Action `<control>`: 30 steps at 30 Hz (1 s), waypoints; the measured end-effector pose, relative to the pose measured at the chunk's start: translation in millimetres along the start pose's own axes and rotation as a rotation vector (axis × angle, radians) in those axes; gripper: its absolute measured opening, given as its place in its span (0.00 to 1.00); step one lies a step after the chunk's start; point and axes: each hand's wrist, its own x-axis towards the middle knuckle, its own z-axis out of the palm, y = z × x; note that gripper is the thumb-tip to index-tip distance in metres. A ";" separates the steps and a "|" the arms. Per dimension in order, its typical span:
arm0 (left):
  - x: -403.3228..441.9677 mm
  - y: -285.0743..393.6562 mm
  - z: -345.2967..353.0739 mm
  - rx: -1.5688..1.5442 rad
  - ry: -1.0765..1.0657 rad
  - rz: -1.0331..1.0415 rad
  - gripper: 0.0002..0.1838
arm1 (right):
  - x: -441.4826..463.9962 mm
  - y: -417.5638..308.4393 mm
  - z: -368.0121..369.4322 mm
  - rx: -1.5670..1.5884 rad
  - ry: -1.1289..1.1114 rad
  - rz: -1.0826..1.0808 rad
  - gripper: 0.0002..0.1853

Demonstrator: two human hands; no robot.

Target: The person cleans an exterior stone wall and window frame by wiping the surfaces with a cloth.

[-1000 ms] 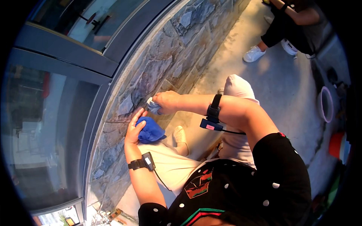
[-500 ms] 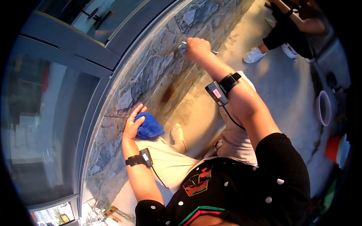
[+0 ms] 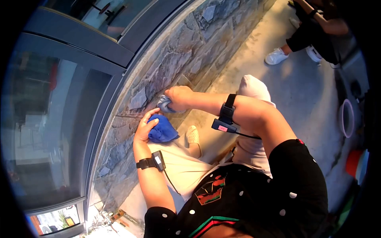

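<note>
My left hand (image 3: 144, 130) is low by the stone wall, with its thumb over a bunched blue cloth (image 3: 162, 129) and its fingers stretched along the cloth's far side. Closed in a fist, my right hand (image 3: 180, 97) grips a crumpled grey cloth (image 3: 165, 104), which hangs out just above the blue one. The two hands are close together, the right one slightly higher in view. Behind them runs the rough stone wall (image 3: 170, 61); the grey cloth overlaps it in view, and I cannot tell whether they touch.
A grey-framed glass window (image 3: 51, 127) borders the wall on the left. My knee (image 3: 254, 88) and shoe (image 3: 193, 135) are below my right arm. At the upper right another person's white shoe (image 3: 276, 56) rests on the concrete floor (image 3: 295, 93). A pinkish rim (image 3: 347, 118) and a red container (image 3: 352, 162) stand at right.
My right hand has come down and left along the wall with the grey cloth, close to my left hand. My left hand still holds the blue cloth, and the view has shifted slightly.
</note>
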 end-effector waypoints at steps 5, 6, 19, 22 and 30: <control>-3.3 4.5 2.8 0.005 -0.012 -0.005 0.30 | 0.2 45.5 -73.8 -0.202 0.258 0.288 0.16; -2.8 4.6 3.1 0.018 -0.010 -0.003 0.30 | -3.8 53.5 -93.1 -0.244 0.299 0.387 0.15; 12.8 -11.4 -1.8 0.319 0.004 -0.190 0.34 | 9.4 66.1 -26.0 -0.157 0.166 0.396 0.12; 10.9 -11.7 -4.8 0.317 0.007 -0.213 0.34 | 21.5 85.0 11.5 -0.140 0.243 0.379 0.13; 9.4 -16.4 -12.6 0.305 0.005 -0.218 0.33 | 2.8 65.9 -28.3 -0.007 0.125 0.469 0.17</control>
